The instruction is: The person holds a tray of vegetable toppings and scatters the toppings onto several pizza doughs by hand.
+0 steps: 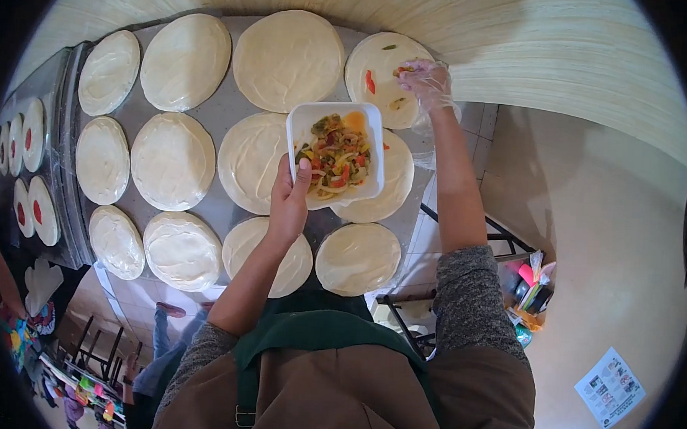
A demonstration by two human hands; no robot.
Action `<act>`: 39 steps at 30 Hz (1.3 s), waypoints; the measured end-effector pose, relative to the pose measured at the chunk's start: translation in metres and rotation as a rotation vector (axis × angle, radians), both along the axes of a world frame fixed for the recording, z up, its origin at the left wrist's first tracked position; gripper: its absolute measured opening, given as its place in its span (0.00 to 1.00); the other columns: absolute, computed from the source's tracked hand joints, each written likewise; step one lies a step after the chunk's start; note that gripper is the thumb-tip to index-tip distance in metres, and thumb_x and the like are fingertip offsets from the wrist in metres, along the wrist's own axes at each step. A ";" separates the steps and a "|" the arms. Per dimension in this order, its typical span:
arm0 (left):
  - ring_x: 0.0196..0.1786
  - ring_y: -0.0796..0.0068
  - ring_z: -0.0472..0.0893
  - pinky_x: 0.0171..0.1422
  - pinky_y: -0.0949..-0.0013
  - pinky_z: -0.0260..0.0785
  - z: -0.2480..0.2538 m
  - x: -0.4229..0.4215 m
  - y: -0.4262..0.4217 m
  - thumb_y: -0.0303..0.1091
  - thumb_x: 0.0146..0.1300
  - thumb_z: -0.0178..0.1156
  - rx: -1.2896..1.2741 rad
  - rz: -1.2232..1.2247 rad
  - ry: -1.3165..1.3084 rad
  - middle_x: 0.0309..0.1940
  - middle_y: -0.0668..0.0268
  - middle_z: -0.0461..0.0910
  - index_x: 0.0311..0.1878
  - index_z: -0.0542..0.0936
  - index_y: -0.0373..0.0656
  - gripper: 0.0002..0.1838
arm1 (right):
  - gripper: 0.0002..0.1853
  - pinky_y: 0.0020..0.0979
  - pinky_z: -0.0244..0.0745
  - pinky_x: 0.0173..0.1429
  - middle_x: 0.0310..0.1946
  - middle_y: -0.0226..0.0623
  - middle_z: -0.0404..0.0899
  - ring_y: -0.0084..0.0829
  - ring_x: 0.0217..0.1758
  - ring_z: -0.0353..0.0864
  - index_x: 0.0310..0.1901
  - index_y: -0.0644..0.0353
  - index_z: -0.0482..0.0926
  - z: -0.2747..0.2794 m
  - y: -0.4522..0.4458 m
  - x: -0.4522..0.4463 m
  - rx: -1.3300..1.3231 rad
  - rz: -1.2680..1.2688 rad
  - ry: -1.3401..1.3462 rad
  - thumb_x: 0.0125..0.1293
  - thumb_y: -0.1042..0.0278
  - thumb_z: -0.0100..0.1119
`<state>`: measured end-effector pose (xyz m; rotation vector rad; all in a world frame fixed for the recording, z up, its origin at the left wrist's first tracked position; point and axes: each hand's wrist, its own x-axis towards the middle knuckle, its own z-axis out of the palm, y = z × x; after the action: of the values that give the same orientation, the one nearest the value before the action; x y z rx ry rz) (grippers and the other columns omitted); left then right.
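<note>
Above the counter (225, 106) | left hand (289, 203) is gripping white tray (300, 130) of cooked vegetables (337, 157) | gloved right hand (427, 82) is reaching over rear-right dough round (385, 65), grip narrow, contents impossible to tell

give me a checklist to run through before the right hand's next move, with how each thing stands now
1. White container held by the left hand: ok, thumb over its rim.
2. Vegetable mix in the container: ok, a good heap.
3. Right hand covered: ok, in a clear plastic glove.
4. Left hand covered: not ok if both need gloves; it looks bare.
5. Mix spread all over the far right dough round: not ok, just a few scattered pieces.
6. Right fingertips free of mix: cannot tell; a bit shows there, either held or lying on the dough.
</note>
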<state>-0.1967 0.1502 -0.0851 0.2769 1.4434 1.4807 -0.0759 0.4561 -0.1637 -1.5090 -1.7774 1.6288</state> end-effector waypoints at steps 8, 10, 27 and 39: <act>0.45 0.82 0.69 0.55 0.75 0.62 -0.005 -0.004 -0.003 0.48 0.74 0.44 -0.024 0.007 0.023 0.42 0.67 0.72 0.53 0.68 0.38 0.21 | 0.09 0.27 0.75 0.43 0.32 0.34 0.85 0.27 0.35 0.82 0.34 0.52 0.86 -0.009 0.005 0.017 0.513 0.034 -0.404 0.50 0.64 0.67; 0.45 0.82 0.69 0.54 0.75 0.62 -0.003 -0.004 -0.002 0.48 0.74 0.44 -0.011 0.017 0.015 0.42 0.68 0.72 0.53 0.68 0.38 0.20 | 0.08 0.27 0.75 0.43 0.32 0.35 0.85 0.28 0.35 0.82 0.34 0.53 0.86 0.005 0.001 0.018 0.347 -0.042 -0.331 0.52 0.64 0.66; 0.45 0.82 0.70 0.54 0.75 0.63 -0.001 -0.004 -0.004 0.47 0.74 0.44 -0.010 0.007 0.037 0.42 0.68 0.73 0.54 0.68 0.38 0.20 | 0.11 0.24 0.75 0.40 0.31 0.36 0.84 0.23 0.33 0.81 0.37 0.63 0.83 0.015 -0.008 0.022 0.258 -0.073 0.046 0.52 0.71 0.67; 0.46 0.80 0.71 0.55 0.72 0.65 0.004 -0.001 -0.010 0.46 0.74 0.45 -0.027 0.017 0.033 0.45 0.67 0.73 0.57 0.68 0.39 0.21 | 0.13 0.25 0.75 0.37 0.34 0.38 0.84 0.25 0.33 0.82 0.38 0.62 0.83 0.005 -0.012 0.026 0.539 -0.017 -0.275 0.53 0.65 0.69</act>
<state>-0.1977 0.1401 -0.0807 0.2742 1.4941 1.4759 -0.0497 0.4439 -0.1589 -1.5169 -2.1112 0.8498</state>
